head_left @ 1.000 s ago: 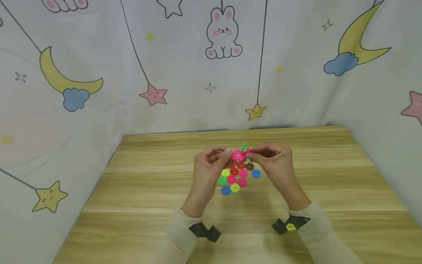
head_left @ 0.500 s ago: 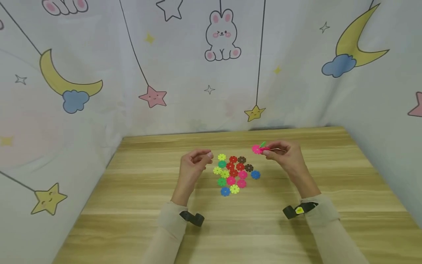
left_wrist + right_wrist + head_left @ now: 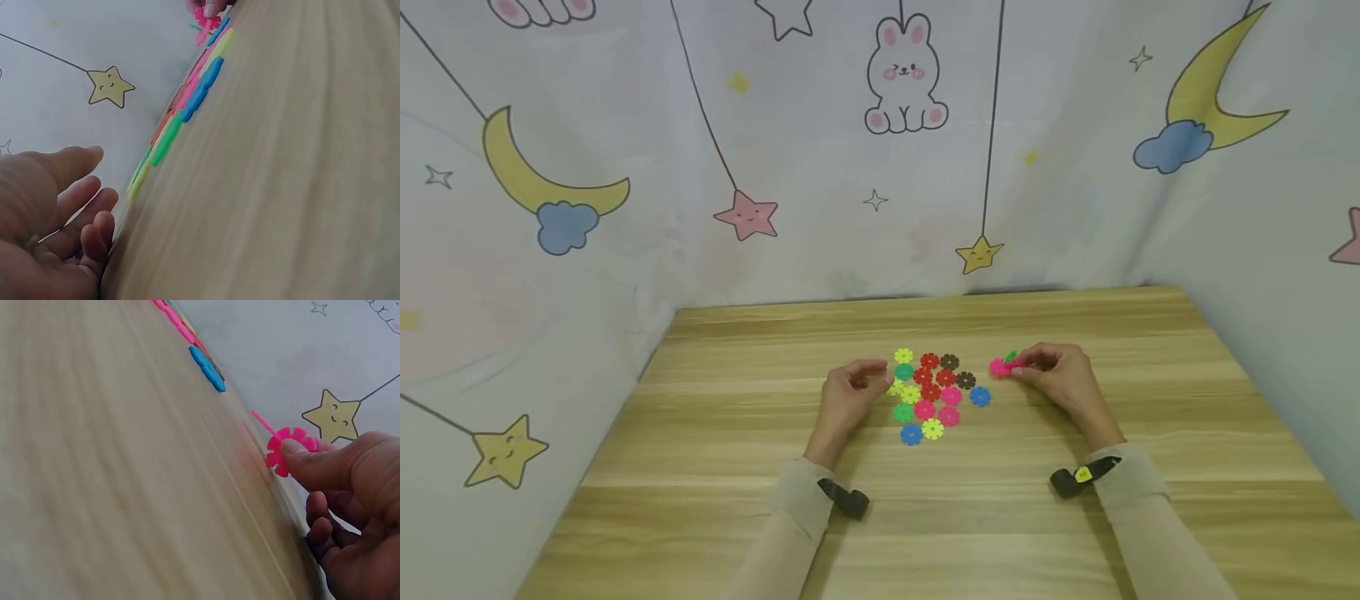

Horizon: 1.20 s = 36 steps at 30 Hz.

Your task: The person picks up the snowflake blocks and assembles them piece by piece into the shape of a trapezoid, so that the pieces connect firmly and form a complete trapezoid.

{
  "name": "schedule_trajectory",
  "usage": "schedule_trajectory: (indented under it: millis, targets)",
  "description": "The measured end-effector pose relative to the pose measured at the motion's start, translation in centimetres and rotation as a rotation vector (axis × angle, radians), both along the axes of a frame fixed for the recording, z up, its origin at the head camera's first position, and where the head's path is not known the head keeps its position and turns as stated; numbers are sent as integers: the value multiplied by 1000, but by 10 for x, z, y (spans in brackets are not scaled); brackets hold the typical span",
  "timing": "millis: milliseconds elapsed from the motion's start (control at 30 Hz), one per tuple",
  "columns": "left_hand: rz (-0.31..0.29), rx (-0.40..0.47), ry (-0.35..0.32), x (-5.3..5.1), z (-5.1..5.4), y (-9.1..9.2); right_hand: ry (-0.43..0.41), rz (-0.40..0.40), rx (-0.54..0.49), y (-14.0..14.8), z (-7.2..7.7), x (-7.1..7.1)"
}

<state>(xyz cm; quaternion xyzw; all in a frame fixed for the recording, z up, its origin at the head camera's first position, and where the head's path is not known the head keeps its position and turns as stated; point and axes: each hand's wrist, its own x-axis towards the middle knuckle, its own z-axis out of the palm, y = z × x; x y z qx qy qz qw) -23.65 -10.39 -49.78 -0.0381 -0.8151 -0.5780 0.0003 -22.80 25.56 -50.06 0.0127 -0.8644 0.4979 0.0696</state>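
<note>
I observe the right grip (image 3: pixel 1060 383) pinching a pink-and-green disc assembly (image 3: pixel 999 368) to the right of the loose coloured discs (image 3: pixel 933 393) on the desk (image 3: pixel 700 500). I set the left grip (image 3: pixel 850 400) relaxed, thumb and fingers apart, near those discs' left edge.

The loose discs (image 3: pixel 927 393) lie clustered on the table (image 3: pixel 700 500), the backdrop (image 3: pixel 820 167) behind them at twelve o'clock. From the cluster, the left hand (image 3: pixel 852 400) is just beside at nine; the joined discs (image 3: pixel 998 368), apart between two and three, are between the fingertips of the right hand (image 3: pixel 1063 379) at three.
</note>
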Motion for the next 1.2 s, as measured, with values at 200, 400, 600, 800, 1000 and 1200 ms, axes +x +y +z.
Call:
schedule_trajectory:
  millis: [200, 400, 600, 800, 1000, 1200]
  targets:
    - [7, -60, 16, 3, -5, 1, -15, -10, 100, -1, -1, 0]
    - [7, -141, 62, 5, -9, 4, 7, 34, -29, -2, -2, 2]
    - [14, -127, 76, 7, -6, 6, -20, 218, -210, -12, -2, 6]
    - [2, -110, 62, 9, -5, 7, -70, 301, -134, -22, -4, 9]
    - [-26, -110, 77, 7, -4, 8, -59, 324, 50, -32, -6, 12]
    - [-69, -72, 93, 6, -3, 8, -27, 308, 84, -36, -7, 12]
